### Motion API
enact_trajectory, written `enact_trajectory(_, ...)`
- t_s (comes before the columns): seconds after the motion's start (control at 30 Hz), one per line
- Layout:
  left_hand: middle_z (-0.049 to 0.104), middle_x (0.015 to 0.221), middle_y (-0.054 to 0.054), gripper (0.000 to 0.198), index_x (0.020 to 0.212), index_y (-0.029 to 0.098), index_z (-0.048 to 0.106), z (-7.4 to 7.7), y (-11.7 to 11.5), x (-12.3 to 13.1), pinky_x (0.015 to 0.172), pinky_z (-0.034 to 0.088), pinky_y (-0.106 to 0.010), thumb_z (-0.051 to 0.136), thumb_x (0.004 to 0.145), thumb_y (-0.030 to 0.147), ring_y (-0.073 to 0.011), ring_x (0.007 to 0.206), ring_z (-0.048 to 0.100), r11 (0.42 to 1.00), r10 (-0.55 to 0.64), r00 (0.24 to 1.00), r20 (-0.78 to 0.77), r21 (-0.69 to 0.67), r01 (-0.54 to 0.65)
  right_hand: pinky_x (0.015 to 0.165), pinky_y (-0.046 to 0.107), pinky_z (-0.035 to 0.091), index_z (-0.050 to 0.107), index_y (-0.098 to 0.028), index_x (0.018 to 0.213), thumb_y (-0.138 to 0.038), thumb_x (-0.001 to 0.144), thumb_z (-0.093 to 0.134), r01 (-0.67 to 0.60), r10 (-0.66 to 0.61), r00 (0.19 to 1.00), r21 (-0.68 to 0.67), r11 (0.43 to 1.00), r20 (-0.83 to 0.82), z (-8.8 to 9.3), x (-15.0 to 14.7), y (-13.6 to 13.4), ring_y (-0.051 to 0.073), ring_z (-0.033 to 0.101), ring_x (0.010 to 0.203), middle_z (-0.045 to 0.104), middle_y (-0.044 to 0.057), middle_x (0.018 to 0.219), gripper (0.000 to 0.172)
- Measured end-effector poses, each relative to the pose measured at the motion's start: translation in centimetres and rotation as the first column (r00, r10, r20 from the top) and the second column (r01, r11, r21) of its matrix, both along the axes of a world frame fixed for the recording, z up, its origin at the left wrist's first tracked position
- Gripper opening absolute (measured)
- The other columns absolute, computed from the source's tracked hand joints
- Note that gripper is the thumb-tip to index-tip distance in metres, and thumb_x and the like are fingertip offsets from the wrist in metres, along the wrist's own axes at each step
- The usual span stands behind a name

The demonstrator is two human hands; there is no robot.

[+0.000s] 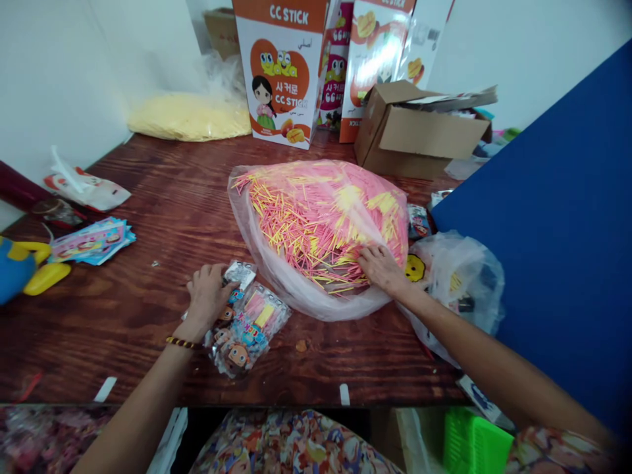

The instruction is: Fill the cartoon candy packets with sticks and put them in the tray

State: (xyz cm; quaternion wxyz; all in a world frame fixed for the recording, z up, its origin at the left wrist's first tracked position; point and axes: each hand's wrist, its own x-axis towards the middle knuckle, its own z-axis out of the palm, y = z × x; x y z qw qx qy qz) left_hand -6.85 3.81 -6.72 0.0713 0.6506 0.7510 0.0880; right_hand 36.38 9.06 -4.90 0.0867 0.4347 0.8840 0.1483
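My left hand (208, 295) bends over the left edge of a small pile of printed clear packets (251, 327), fingers curled and thumb on the plastic. A cartoon face marks several of them, and pink and yellow sticks show inside the top one. My right hand (382, 268) reaches into the mouth of a large clear plastic bag (269, 263), fingers apart, with its fingertips on the loose thin pink and yellow sticks (306, 227). No stick can be made out between those fingers. The bag lies on its side, its mouth toward me.
Behind the bag stand a CC STICK carton (281, 72) and an opened cardboard box (419, 135). A yellow-filled bag (190, 118) lies at the back left. Blue-pink wrappers (93, 241) rest at left. A clear bag (457, 283) sits by the blue panel (553, 217) at right.
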Motion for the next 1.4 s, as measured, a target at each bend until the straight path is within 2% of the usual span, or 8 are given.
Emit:
enact_trajectory(0.27,0.071,0.097,-0.008,0.025,0.103,0.019,0.06,-0.3,1.2,-1.4,0.093,0.04,-0.044,0.058,0.083,0.035,-0.0286,0.098,0.063,1.0,0.024,0.963,0.269,0.006,-0.027,0.087,0.041,0.035,0.06,-0.016,0.095,-0.011,0.089,0.04,0.125,-0.198,0.878,-0.191,0.974,-0.435,-1.3,-1.3,0.8,0.025,0.055,0.088,0.067,0.011,0.091,0.022)
enact_trajectory(0.4,0.073,0.094,-0.005,0.021,0.098,0.021,0.063,-0.4,1.3,-2.0,0.089,0.043,-0.037,0.056,0.083,0.036,-0.0243,0.093,0.065,0.996,0.011,0.927,0.374,0.075,-0.043,0.07,0.034,0.041,0.056,-0.02,0.09,-0.036,0.093,0.044,0.103,-0.492,0.419,-0.498,0.861,-0.763,-1.9,-4.0,1.1,0.02,0.052,0.069,0.062,0.004,0.077,0.021)
enact_trajectory(0.6,0.071,0.083,-0.002,0.021,0.082,0.021,0.062,0.0,1.0,-2.4,0.076,0.047,-0.03,0.055,0.083,0.041,-0.0191,0.077,0.065,0.992,-0.025,0.887,0.462,0.121,-0.035,0.065,0.03,0.045,0.057,-0.021,0.087,-0.049,0.078,0.059,-0.16,-0.643,-0.172,-0.623,0.766,-0.747,-2.7,-7.8,0.5,0.016,0.053,0.064,0.062,-0.001,0.071,0.029)
enact_trajectory(0.8,0.069,0.081,-0.001,0.025,0.086,0.02,0.065,0.1,0.9,-2.6,0.069,0.047,-0.025,0.06,0.082,0.044,-0.0165,0.074,0.062,0.983,-0.049,0.812,0.582,0.17,-0.063,0.081,0.034,0.05,0.058,-0.021,0.09,-0.041,0.078,0.061,-0.173,-0.631,-0.164,-0.608,0.775,-0.758,-3.7,-8.9,-1.2,0.017,0.061,0.08,0.067,-0.001,0.082,0.023)
enact_trajectory(1.07,0.067,0.079,0.0,0.026,0.083,0.017,0.066,2.7,0.9,-2.3,0.069,0.049,-0.024,0.071,0.072,0.04,-0.0146,0.072,0.061,0.966,-0.031,0.505,0.862,0.156,-0.206,0.078,0.034,0.051,0.061,-0.022,0.097,-0.041,0.084,0.055,-0.105,-0.643,-0.055,-0.636,0.764,-0.763,-4.4,-9.5,-1.2,0.02,0.063,0.083,0.069,0.002,0.086,0.024)
enact_trajectory(1.17,0.066,0.073,0.001,0.029,0.08,0.017,0.066,4.0,1.0,-1.9,0.064,0.048,-0.023,0.077,0.066,0.039,-0.013,0.067,0.059,0.96,-0.019,0.366,0.93,0.12,-0.254,0.076,0.035,0.05,0.062,-0.021,0.094,-0.044,0.082,0.058,-0.126,-0.65,-0.115,-0.638,0.76,-0.751,-4.1,-9.6,-0.9,0.02,0.062,0.08,0.069,0.001,0.079,0.026)
enact_trajectory(1.3,0.063,0.068,0.002,0.03,0.077,0.016,0.067,6.0,0.8,0.1,0.058,0.044,-0.022,0.08,0.064,0.04,-0.0109,0.06,0.053,0.966,-0.035,0.361,0.932,0.123,-0.225,0.072,0.033,0.049,0.06,-0.021,0.087,-0.051,0.077,0.064,-0.201,-0.629,-0.266,-0.596,0.778,-0.731,-2.3,-10.1,-0.7,0.018,0.061,0.07,0.065,-0.001,0.07,0.032)
enact_trajectory(1.4,0.064,0.069,0.0,0.027,0.075,0.015,0.068,7.2,0.4,3.1,0.059,0.043,-0.023,0.077,0.069,0.04,-0.0118,0.063,0.054,0.99,-0.109,0.395,0.912,0.134,-0.036,0.069,0.031,0.048,0.058,-0.022,0.086,-0.053,0.08,0.064,-0.307,-0.648,-0.277,-0.574,0.759,-0.71,0.0,-11.2,-1.1,0.017,0.061,0.069,0.065,-0.001,0.073,0.032)
